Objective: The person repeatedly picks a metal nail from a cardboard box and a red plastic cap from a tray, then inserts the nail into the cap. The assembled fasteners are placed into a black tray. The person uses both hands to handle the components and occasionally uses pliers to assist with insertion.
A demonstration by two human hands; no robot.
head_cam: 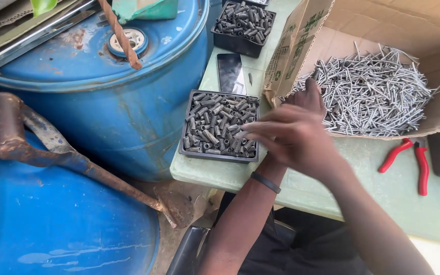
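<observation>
- Right now the right hand (294,136) crosses in front of the body, fingers stretched toward the near black tray (219,126) of short dark metal sleeves (215,125); a small piece may be pinched at the fingertips, but blur keeps me from telling.
- Behind it, the left hand (309,97) is mostly hidden; its fingers reach over the torn edge of the cardboard box (301,46) into the heap of bright metal pins (370,91). Whether it grips any I cannot tell.
- As I judge it, the pick goes best if the right fingertips close on a single sleeve from the top layer, lifting straight up so the neighbours stay in the tray.
- Keeping the crossed wrists apart should stop one hand knocking the other's piece loose.
- The tray sits near the bench (383,193) edge, so a light touch avoids nudging it off.
- Nearby lie a dark phone (230,73), a second tray of sleeves (243,25), red-handled pliers (413,158), and blue drums (113,97) with a rusty tool (52,147) to the left.
</observation>
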